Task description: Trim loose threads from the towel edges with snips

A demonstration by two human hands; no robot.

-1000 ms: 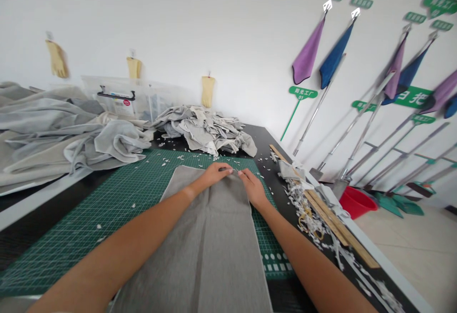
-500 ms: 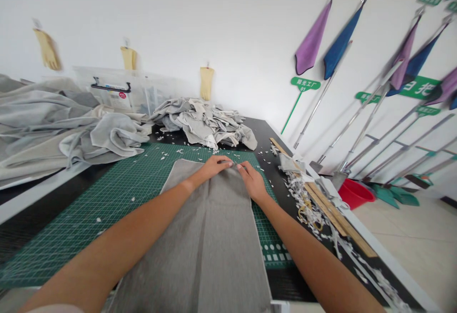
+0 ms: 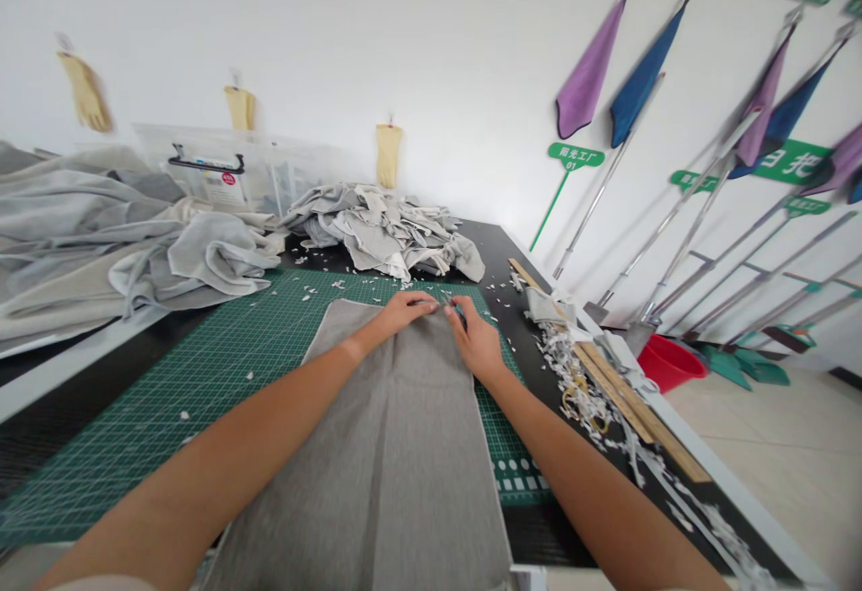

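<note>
A long grey cloth (image 3: 431, 447) lies lengthwise in front of me, partly over a green cutting mat (image 3: 222, 375). At its far edge, my left hand (image 3: 408, 308) pinches the fabric between thumb and fingers. Close beside it, my right hand (image 3: 477, 338) is closed at the same edge. A small tool with a metallic tip and a bluish part (image 3: 461, 311) shows between the right fingers; its kind is too small to make out. The fingertips of both hands nearly meet, and a fold line runs down the cloth.
Grey fabric piles lie at left (image 3: 121, 232) and at the back (image 3: 397, 232), before a clear plastic box (image 3: 222, 182). Wooden rulers (image 3: 626, 398), gold-handled scissors (image 3: 596, 420) and scraps line the right edge. Beyond stand a red bucket (image 3: 670, 365) and long-handled tools.
My right hand's fingers have shifted slightly at the cloth's edge, and the small tool between them now shows more. The left hand stays nearly in place.
</note>
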